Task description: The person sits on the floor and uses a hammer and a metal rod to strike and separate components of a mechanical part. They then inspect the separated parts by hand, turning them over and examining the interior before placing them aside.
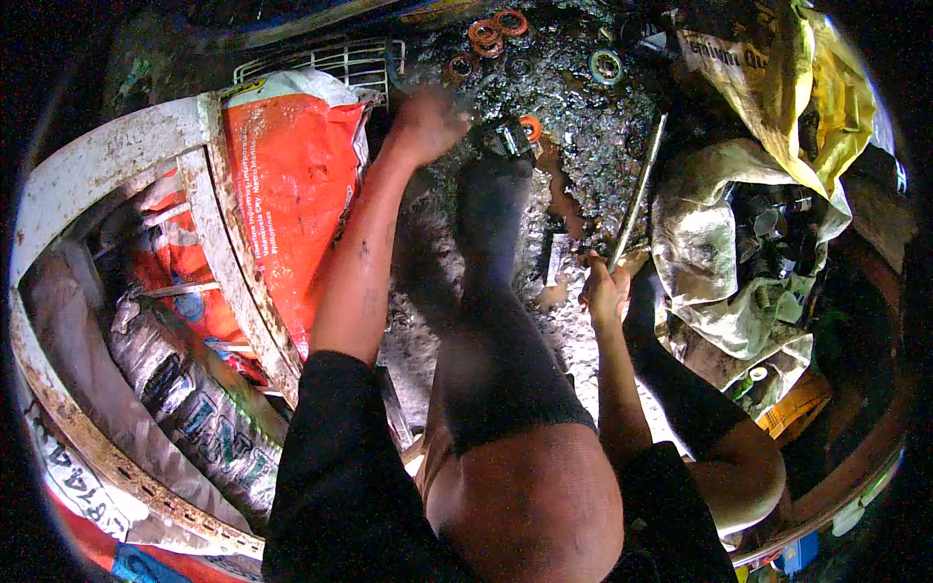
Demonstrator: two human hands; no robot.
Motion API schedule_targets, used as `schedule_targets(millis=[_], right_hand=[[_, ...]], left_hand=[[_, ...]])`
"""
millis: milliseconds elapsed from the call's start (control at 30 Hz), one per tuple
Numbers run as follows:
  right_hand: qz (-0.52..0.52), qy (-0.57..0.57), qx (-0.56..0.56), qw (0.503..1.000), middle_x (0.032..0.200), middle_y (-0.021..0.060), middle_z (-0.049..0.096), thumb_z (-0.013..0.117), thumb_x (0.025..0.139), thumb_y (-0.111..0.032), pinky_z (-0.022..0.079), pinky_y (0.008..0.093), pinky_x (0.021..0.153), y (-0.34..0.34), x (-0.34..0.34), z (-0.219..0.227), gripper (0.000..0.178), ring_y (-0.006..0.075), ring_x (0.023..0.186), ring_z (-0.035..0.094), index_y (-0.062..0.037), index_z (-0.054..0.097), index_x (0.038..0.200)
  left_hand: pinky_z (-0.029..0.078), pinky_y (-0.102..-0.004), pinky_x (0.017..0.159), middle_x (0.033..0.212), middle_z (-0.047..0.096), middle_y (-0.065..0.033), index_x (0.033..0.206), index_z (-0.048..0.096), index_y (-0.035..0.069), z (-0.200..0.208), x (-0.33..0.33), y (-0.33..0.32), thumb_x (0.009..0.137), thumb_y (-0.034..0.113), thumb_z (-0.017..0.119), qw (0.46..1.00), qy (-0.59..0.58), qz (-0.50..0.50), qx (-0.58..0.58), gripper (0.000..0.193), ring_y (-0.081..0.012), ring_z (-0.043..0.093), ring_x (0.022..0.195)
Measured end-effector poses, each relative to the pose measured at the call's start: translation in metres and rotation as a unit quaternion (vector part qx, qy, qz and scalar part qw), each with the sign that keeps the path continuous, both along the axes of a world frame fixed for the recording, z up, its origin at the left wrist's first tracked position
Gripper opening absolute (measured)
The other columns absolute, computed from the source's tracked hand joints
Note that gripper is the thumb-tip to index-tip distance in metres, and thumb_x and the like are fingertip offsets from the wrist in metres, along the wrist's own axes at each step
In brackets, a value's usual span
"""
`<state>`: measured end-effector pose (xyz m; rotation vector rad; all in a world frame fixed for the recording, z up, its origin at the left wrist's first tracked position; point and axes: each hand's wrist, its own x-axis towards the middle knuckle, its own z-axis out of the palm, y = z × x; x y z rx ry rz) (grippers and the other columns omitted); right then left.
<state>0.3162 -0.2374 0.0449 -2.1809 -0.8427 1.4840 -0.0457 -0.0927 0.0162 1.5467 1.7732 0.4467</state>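
Observation:
My right hand (606, 290) is closed round the lower end of a slim metal rod (639, 194), which slants up and away to the right. My left hand (428, 124) is stretched forward over the dirty ground, beside a white wire rack. Its fingers are smeared and dark, so I cannot make out whether they hold anything. Between the hands, just beyond my foot, lies a small dark metal part (507, 139) with an orange ring (531, 127) touching or beside it. Several orange rings (485, 35) and a pale round ring (605, 67) lie farther off.
A red and white sack (287, 185) stands at left behind a rusty white metal frame (199, 194). At right, an open pale sack (695, 233) holds dark scrap, below a yellow plastic bag (826, 107). My dark-covered leg (501, 321) stretches between my arms. The ground is black, wet and lumpy.

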Motion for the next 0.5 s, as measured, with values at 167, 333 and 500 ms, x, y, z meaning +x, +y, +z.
schedule_targets(millis=[167,333,500], right_hand=[[-0.012,0.038,0.024,0.999,0.048,-0.0047,0.038,0.061,0.093,-0.024,0.032,0.0274,0.034,-0.004,-0.004,-0.003,0.030,0.0082,0.035,0.035,-0.0115,0.048,0.069],[-0.001,0.024,-0.002,1.000,0.049,-0.0051,0.038,0.060,0.094,-0.024,0.031,0.0265,0.034,-0.004,-0.008,0.000,0.029,0.0073,0.036,0.034,-0.0112,0.049,0.070],[-0.015,0.056,-0.025,0.998,0.049,-0.0043,0.038,0.063,0.093,-0.027,0.032,0.0265,0.035,0.001,-0.029,0.020,0.032,0.0078,0.037,0.036,-0.0106,0.050,0.068]], left_hand=[[0.052,-0.0490,0.076,0.087,0.067,-0.0232,0.088,0.068,0.004,0.001,0.010,-0.042,0.075,0.017,0.065,0.998,0.037,-0.038,-0.016,0.018,-0.0423,0.064,0.085],[0.053,-0.0480,0.077,0.089,0.067,-0.0237,0.091,0.068,0.004,-0.011,0.014,-0.052,0.075,0.017,0.065,1.000,0.020,-0.015,-0.016,0.021,-0.0417,0.065,0.085],[0.054,-0.0491,0.073,0.083,0.067,-0.0255,0.100,0.069,0.003,-0.010,0.018,-0.050,0.078,0.023,0.068,0.998,0.038,-0.047,-0.012,0.030,-0.0431,0.065,0.078]])
